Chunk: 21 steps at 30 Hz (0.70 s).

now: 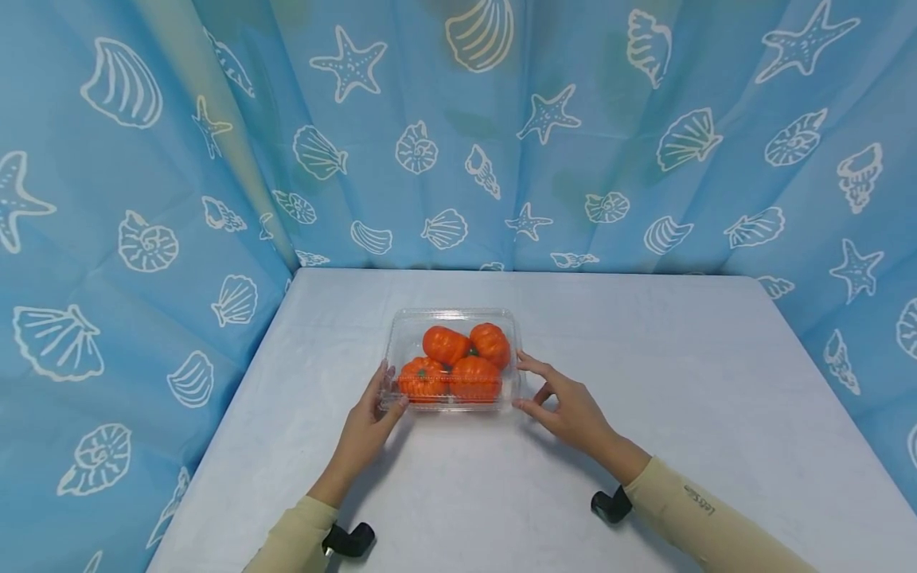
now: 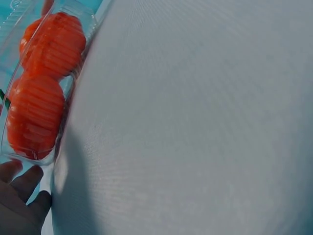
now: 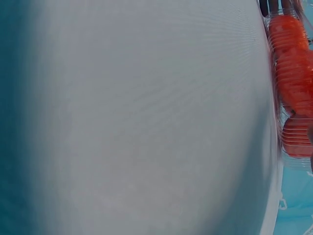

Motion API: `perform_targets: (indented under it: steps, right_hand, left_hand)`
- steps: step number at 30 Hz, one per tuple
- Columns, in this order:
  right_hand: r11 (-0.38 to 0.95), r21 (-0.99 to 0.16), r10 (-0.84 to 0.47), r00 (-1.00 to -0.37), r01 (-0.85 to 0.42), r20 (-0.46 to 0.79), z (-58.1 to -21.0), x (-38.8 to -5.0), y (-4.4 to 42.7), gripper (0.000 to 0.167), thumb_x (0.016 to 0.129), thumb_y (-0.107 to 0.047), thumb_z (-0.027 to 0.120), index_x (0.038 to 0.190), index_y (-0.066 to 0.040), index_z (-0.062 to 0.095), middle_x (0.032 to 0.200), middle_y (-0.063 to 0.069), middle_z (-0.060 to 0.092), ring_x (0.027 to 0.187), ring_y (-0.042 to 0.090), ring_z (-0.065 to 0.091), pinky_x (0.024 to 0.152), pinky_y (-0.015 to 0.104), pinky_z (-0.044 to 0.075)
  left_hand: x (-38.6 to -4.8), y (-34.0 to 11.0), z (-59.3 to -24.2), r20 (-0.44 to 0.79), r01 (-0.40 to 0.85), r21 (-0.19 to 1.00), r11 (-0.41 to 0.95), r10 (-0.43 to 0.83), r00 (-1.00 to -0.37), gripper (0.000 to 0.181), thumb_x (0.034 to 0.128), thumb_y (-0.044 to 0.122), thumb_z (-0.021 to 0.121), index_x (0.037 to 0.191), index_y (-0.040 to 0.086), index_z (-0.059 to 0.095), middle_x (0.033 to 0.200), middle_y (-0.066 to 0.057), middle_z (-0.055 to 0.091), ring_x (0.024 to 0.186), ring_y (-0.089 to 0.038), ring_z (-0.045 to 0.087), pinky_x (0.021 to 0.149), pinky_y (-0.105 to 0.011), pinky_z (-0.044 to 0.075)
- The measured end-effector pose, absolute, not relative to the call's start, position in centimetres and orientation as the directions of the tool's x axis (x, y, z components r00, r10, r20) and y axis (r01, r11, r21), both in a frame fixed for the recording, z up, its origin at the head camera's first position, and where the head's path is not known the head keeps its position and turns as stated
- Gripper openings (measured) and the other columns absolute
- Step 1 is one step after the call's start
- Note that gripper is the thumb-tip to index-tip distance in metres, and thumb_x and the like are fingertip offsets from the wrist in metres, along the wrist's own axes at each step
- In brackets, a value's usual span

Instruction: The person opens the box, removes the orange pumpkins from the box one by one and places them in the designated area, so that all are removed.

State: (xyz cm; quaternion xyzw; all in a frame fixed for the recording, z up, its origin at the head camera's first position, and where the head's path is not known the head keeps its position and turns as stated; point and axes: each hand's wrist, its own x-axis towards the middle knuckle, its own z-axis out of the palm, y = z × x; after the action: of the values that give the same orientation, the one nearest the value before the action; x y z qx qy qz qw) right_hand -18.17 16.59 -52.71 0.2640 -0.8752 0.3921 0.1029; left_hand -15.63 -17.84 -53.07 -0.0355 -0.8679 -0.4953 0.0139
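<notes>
Both hands are on the clear plastic box: L hand (image 1: 368, 426) grips its L front corner, thumb at the front edge & fingers along the L side; R hand (image 1: 571, 407) holds its R side w/ index finger & thumb set apart, one toward the back, one at the front corner. Neither hand is nearer, since each is touching an end.

Biggest first, all rel. to the box: blue shell-print curtain (image 1: 473, 215) hangs well beyond it & off to both sides. White desk (image 1: 458, 493) is under it & spreads out all round. Cream sleeves (image 1: 705, 513) come in from its near L & near R.

Box (image 1: 451, 313) itself lies straight ahead, btwn the hands & just fwd of the wrists. Long axis runs L–R, hand to hand, so IMO any move depends on both ends staying level. Lid looks closed, can't be 100% sure.

Four orange pumpkins (image 1: 475, 378) sit inside: approx. two at the back, two at the front, bunched close. Dark wrist mounts (image 1: 611, 506), one per arm, are on the near side of the box, well apart from it.
</notes>
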Motion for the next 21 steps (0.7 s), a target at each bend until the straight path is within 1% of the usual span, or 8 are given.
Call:
perform_targets:
  steps: [3, 5, 6, 8, 11, 17, 21]
  right_hand:
    - [0.538, -0.622, -0.379, -0.822, -0.569, 0.424, -52.62, -18.24, 16.65, 0.068, 0.086, -0.019, 0.084, 0.145, -0.015, 0.053, 0.151, 0.001, 0.054, 0.089, 0.011, 0.069, 0.079, 0.036, 0.061]
    - [0.529, -0.612, -0.376, -0.809, -0.587, 0.451, -52.54, -18.29, 16.69, 0.068, 0.084, -0.018, 0.085, 0.145, -0.013, 0.055, 0.147, 0.003, 0.058, 0.098, 0.016, 0.070, 0.087, 0.040, 0.060]
    - [0.524, -0.609, -0.375, -0.803, -0.595, 0.462, -52.50, -18.31, 16.70, 0.068, 0.084, -0.017, 0.085, 0.144, -0.013, 0.056, 0.144, 0.003, 0.059, 0.101, 0.018, 0.070, 0.089, 0.041, 0.059]
    - [0.515, -0.607, -0.373, -0.795, -0.606, 0.478, -52.45, -18.35, 16.72, 0.067, 0.082, -0.016, 0.086, 0.143, -0.011, 0.057, 0.140, 0.005, 0.062, 0.106, 0.020, 0.069, 0.091, 0.041, 0.058]
    - [0.518, -0.598, -0.373, -0.790, -0.612, 0.486, -52.44, -18.36, 16.72, 0.065, 0.082, -0.017, 0.087, 0.140, -0.010, 0.060, 0.135, 0.005, 0.064, 0.108, 0.020, 0.067, 0.092, 0.042, 0.058]
    - [0.526, -0.556, -0.361, -0.761, -0.643, 0.539, -52.48, -18.56, 16.69, 0.065, 0.079, -0.017, 0.089, 0.138, -0.011, 0.062, 0.131, 0.003, 0.066, 0.113, 0.019, 0.062, 0.087, 0.044, 0.059]
    - [0.522, -0.550, -0.354, -0.752, -0.652, 0.556, -52.44, -18.60, 16.65, 0.065, 0.078, -0.016, 0.090, 0.137, -0.012, 0.063, 0.130, 0.003, 0.067, 0.114, 0.020, 0.063, 0.094, 0.038, 0.057]
  left_hand:
    - [-15.63, -17.85, -53.10, 0.056, 0.073, 0.860, 0.505, 0.049, -0.997, 0.077, 0.1014, 0.039, 0.063, 0.164, 0.019, 0.023, 0.160, -0.006, 0.041, 0.145, -0.033, 0.040, 0.114, -0.052, 0.038]
    - [-15.63, -17.86, -53.13, 0.055, 0.073, 0.860, 0.505, 0.049, -0.997, 0.077, 0.1015, 0.039, 0.063, 0.164, 0.019, 0.022, 0.160, -0.006, 0.040, 0.145, -0.033, 0.040, 0.114, -0.051, 0.037]
    - [-15.62, -17.86, -53.15, 0.055, 0.073, 0.861, 0.504, 0.049, -0.997, 0.077, 0.1015, 0.038, 0.063, 0.164, 0.019, 0.022, 0.160, -0.006, 0.040, 0.145, -0.033, 0.040, 0.115, -0.051, 0.037]
    - [-15.62, -17.88, -53.15, 0.054, 0.071, 0.861, 0.504, 0.049, -0.997, 0.078, 0.1017, 0.039, 0.063, 0.164, 0.019, 0.022, 0.160, -0.006, 0.040, 0.145, -0.034, 0.040, 0.115, -0.052, 0.037]
    - [-15.63, -17.92, -53.15, 0.048, 0.065, 0.861, 0.504, 0.046, -0.998, 0.078, 0.1016, 0.039, 0.063, 0.164, 0.019, 0.021, 0.160, -0.006, 0.040, 0.144, -0.036, 0.040, 0.114, -0.052, 0.037]
    - [-15.69, -17.88, -53.21, 0.049, 0.068, 0.863, 0.501, 0.051, -0.997, 0.079, 0.1016, 0.039, 0.063, 0.164, 0.017, 0.020, 0.161, -0.008, 0.039, 0.145, -0.034, 0.040, 0.115, -0.051, 0.037]
    - [-15.68, -17.83, -53.14, 0.044, 0.065, 0.865, 0.498, 0.053, -0.998, 0.079, 0.1014, 0.038, 0.064, 0.164, 0.015, 0.021, 0.161, -0.009, 0.038, 0.146, -0.032, 0.039, 0.115, -0.049, 0.036]
